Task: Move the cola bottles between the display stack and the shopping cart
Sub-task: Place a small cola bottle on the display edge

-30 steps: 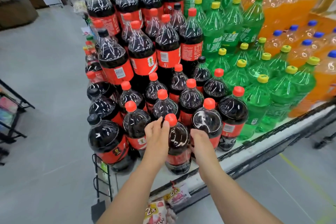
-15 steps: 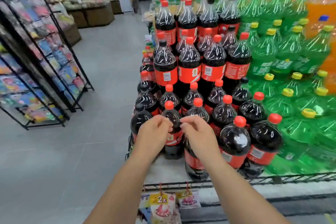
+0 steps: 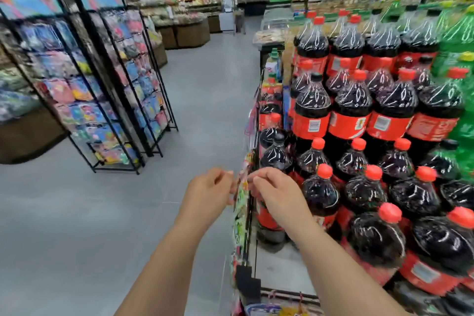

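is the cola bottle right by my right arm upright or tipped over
Upright: the cola bottle stands with its red cap on top and its red label below.

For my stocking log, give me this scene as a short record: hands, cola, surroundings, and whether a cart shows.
left hand: loosely curled, holds nothing
right hand: loosely curled, no bottle held
cola bottles: stacked in tiers, right of the hands
green bottles: beyond the cola, far right
wire racks: across the aisle, left
shopping cart: not in view
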Motion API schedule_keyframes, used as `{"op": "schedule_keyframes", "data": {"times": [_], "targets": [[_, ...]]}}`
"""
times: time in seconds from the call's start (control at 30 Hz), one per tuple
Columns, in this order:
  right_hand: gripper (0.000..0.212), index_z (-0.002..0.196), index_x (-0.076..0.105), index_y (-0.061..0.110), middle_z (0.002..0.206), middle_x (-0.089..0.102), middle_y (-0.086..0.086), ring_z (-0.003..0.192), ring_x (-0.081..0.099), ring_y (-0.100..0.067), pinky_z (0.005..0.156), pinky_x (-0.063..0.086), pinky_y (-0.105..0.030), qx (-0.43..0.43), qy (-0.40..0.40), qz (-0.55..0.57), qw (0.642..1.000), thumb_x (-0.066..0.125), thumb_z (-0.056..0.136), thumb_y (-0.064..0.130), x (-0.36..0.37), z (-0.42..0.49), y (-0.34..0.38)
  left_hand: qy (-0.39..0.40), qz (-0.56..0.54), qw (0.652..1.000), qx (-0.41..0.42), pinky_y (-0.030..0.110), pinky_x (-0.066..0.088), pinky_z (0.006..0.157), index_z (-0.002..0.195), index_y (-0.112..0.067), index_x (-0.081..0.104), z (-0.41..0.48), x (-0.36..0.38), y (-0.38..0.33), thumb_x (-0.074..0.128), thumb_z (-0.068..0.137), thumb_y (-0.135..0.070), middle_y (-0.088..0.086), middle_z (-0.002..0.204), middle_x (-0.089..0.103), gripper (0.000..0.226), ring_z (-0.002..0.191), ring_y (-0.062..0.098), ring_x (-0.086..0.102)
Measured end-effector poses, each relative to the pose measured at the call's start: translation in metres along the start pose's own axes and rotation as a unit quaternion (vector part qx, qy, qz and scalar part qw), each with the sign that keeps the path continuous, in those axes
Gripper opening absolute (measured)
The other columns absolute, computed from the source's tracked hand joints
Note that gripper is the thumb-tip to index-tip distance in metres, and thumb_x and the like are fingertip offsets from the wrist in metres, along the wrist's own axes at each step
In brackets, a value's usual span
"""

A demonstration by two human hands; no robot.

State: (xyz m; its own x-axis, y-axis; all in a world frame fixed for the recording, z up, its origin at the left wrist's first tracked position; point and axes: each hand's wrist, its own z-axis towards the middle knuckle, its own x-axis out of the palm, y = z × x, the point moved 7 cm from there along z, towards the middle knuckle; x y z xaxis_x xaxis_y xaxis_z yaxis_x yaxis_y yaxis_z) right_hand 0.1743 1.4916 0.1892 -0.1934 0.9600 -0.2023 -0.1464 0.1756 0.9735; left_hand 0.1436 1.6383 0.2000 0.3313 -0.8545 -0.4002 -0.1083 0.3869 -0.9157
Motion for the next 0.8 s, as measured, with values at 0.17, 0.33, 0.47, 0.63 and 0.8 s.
{"op": "schedule_keyframes", "data": {"times": [0.17,0.33,0.47,0.63,0.8], "targets": [[0.026,0.076,0.065,0.028,0.073,0.065,0.010,0.065,0.057,0.003,0.071,0.048,-0.022,0.010,-0.019,0.014,1.000,0.053,0.091,0.011,0.074,0.047,0.014,0.028,0.025,0.999,0.021,0.008,0.039,0.045,0.071,-0.015,0.061,0.062,-0.065,0.022,0.049,0.100,-0.022,-0.003,0.069,0.064,0.031,0.046,-0.001,0.055],[0.020,0.086,0.069,0.018,0.080,0.067,0.005,0.074,0.061,-0.008,0.077,0.049,-0.026,0.027,-0.067,0.020,0.997,0.052,0.092,0.009,0.124,0.093,0.022,0.052,0.048,0.996,0.047,0.014,0.043,0.048,0.068,-0.019,0.061,0.136,-0.116,0.041,0.050,0.098,-0.027,-0.012,0.058,0.063,0.032,0.048,0.002,0.058],[0.019,0.089,0.069,0.014,0.079,0.066,0.005,0.072,0.059,-0.007,0.075,0.049,-0.023,0.044,-0.108,0.029,0.993,0.051,0.093,0.008,0.140,0.128,0.020,0.096,0.047,0.993,0.056,0.016,0.045,0.049,0.070,-0.017,0.062,0.188,-0.120,0.052,0.050,0.097,-0.027,-0.010,0.059,0.063,0.031,0.048,0.004,0.059],[0.022,0.077,0.066,0.024,0.079,0.066,0.009,0.073,0.057,-0.005,0.074,0.045,-0.020,0.037,-0.151,-0.022,0.988,0.053,0.092,0.012,0.134,0.183,0.013,0.160,0.042,0.984,0.068,0.013,0.042,0.046,0.070,-0.017,0.061,0.253,-0.090,0.059,0.050,0.097,-0.029,-0.012,0.056,0.062,0.031,0.047,0.003,0.055],[0.019,0.078,0.066,0.024,0.082,0.068,0.009,0.079,0.060,-0.005,0.068,0.044,-0.017,0.045,-0.186,-0.085,0.978,0.054,0.091,0.018,0.113,0.255,-0.006,0.206,0.055,0.975,0.068,0.026,0.045,0.058,0.064,-0.020,0.057,0.332,-0.046,0.061,0.051,0.094,-0.032,-0.008,0.058,0.063,0.033,0.053,0.011,0.058]]}}
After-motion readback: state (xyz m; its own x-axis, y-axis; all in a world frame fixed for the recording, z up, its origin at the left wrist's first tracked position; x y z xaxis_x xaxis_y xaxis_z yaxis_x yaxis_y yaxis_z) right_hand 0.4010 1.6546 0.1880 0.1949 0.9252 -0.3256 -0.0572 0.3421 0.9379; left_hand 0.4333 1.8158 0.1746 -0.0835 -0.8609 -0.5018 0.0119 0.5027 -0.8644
